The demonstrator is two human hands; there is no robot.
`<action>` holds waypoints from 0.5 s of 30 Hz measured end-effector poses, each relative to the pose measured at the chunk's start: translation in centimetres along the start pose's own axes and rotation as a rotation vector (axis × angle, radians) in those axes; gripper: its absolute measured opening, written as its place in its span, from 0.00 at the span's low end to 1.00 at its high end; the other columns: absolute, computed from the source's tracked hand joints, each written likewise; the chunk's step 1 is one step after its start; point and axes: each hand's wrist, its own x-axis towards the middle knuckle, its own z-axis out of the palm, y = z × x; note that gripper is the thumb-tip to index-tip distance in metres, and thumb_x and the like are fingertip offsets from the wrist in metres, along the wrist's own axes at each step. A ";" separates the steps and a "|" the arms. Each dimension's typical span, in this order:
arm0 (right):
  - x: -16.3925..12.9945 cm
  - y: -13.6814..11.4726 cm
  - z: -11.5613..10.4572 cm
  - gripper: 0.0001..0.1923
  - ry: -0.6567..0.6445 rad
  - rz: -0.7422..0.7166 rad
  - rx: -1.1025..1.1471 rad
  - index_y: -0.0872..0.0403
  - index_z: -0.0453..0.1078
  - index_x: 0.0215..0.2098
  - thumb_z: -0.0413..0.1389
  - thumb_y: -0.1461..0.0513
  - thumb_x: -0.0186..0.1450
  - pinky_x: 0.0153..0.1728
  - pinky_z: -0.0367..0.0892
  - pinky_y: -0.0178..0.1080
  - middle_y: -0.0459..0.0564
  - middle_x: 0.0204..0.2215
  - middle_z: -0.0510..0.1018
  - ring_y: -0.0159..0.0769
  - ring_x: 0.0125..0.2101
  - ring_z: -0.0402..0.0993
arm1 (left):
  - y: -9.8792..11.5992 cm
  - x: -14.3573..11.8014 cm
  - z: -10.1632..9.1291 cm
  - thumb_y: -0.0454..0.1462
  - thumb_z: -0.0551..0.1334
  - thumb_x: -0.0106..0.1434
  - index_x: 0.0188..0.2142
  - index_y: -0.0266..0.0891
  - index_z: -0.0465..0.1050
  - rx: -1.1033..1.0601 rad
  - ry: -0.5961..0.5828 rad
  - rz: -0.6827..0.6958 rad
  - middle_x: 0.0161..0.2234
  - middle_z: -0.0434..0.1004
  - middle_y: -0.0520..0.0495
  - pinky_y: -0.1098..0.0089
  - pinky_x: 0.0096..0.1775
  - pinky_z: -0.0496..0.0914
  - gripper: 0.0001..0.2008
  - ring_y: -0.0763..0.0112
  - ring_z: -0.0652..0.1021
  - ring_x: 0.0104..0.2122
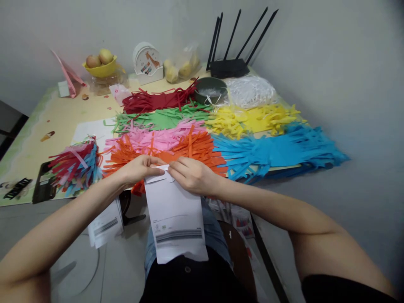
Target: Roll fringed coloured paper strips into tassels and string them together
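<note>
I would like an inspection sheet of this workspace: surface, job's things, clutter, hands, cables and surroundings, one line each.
Surface: yellow-green table set against grey walls, mostly covered.
Job's things: white paper bag held at its top edge over the lap; piles of cut paper strips behind it, orange, pink, green, red, yellow, blue.
Clutter: mixed-colour strip bundle, yellow fruit bowl, small clock, dark bowl, router.
Hands: left hand and right hand both pinch the bag top with the fingers.
Cables: nothing seen.
Surroundings: second white bag hanging below the table edge; floor beneath.
</note>
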 end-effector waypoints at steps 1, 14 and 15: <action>0.1 0.2 0.0 0.18 0.006 -0.028 -0.018 0.57 0.72 0.32 0.43 0.69 0.73 0.30 0.61 0.42 0.53 0.28 0.74 0.37 0.29 0.65 | -0.3 -0.1 0.0 0.38 0.75 0.43 0.27 0.37 0.82 -0.021 0.003 0.001 0.24 0.80 0.43 0.72 0.21 0.69 0.11 0.66 0.77 0.21; -2.3 1.3 -2.1 0.12 0.179 0.169 0.370 0.52 0.75 0.37 0.50 0.62 0.73 0.36 0.70 0.37 0.51 0.35 0.83 0.34 0.35 0.77 | -0.8 -1.6 -0.1 0.49 0.69 0.50 0.32 0.35 0.84 0.246 0.215 0.108 0.30 0.83 0.42 0.71 0.28 0.69 0.19 0.63 0.79 0.27; -3.3 1.6 -3.7 0.12 0.041 0.247 0.442 0.51 0.75 0.38 0.50 0.60 0.73 0.35 0.70 0.36 0.50 0.33 0.82 0.34 0.34 0.77 | -0.7 -2.0 -0.4 0.50 0.68 0.51 0.32 0.35 0.84 0.302 0.236 0.124 0.30 0.83 0.43 0.71 0.29 0.69 0.20 0.62 0.79 0.28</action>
